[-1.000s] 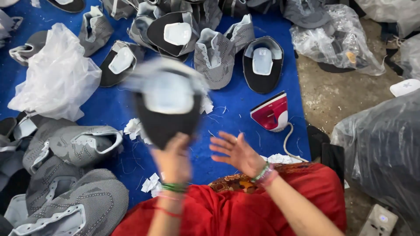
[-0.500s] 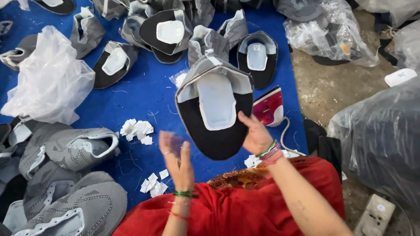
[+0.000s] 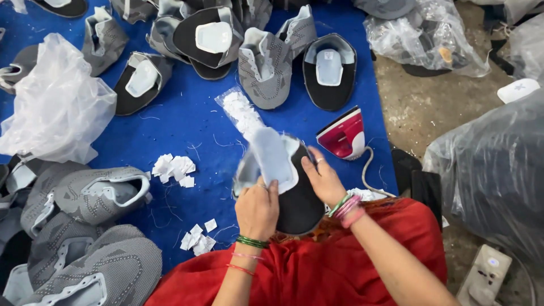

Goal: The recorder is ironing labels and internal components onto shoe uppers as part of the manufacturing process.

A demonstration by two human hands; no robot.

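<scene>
Here both hands (image 3: 258,207) (image 3: 324,180) clasp the shoe upper (image 3: 283,181).

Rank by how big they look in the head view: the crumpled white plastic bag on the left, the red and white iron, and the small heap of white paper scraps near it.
1. White plastic bag
2. Iron
3. Paper scraps

A black shoe upper (image 3: 294,192) with a pale grey insert is held between the hands. Beyond them, a blue mat (image 3: 187,124) and a red-and-white iron (image 3: 343,136) are seen; grey knit uppers (image 3: 85,195) lie left.
</scene>
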